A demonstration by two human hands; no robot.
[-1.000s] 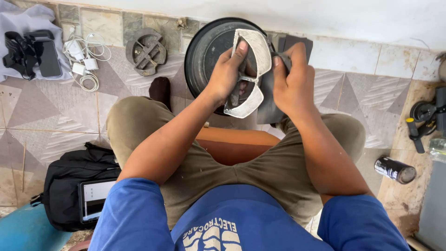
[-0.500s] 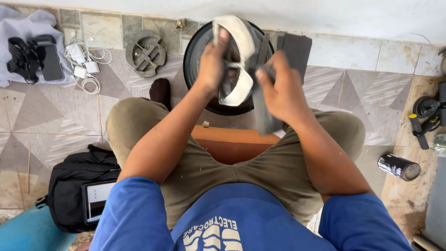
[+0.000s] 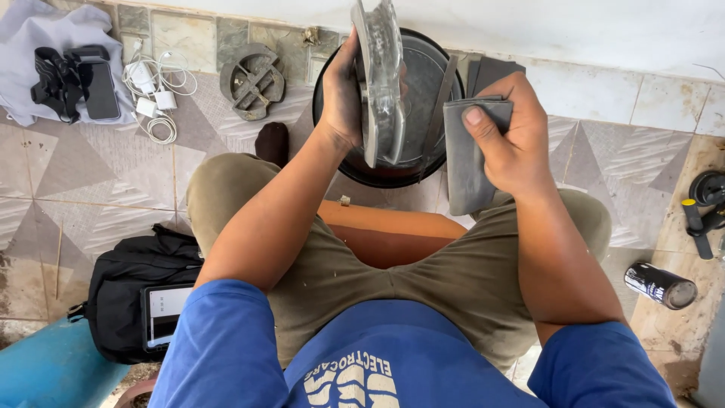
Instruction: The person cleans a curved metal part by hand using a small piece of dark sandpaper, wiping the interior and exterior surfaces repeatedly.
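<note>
My left hand [image 3: 343, 94] grips a pale, rounded plastic housing part [image 3: 381, 79], turned edge-on and held upright above a black round basin [image 3: 423, 162] on the floor. My right hand [image 3: 506, 136] holds a folded grey abrasive sheet [image 3: 464, 159] just to the right of the part, not touching it. I sit on a low brown stool [image 3: 385, 234] with my knees spread either side of it.
A black bag with a tablet [image 3: 143, 302] lies at my left. A round metal casting [image 3: 251, 79], white cables and chargers [image 3: 155, 94] and a grey cloth with black gear [image 3: 64, 68] lie far left. A black spray can [image 3: 659, 285] and tools [image 3: 702, 204] lie right.
My left hand turned the plastic part from face-on to edge-on and lifted it. My right hand pulled the grey sheet off the part and away to the right.
</note>
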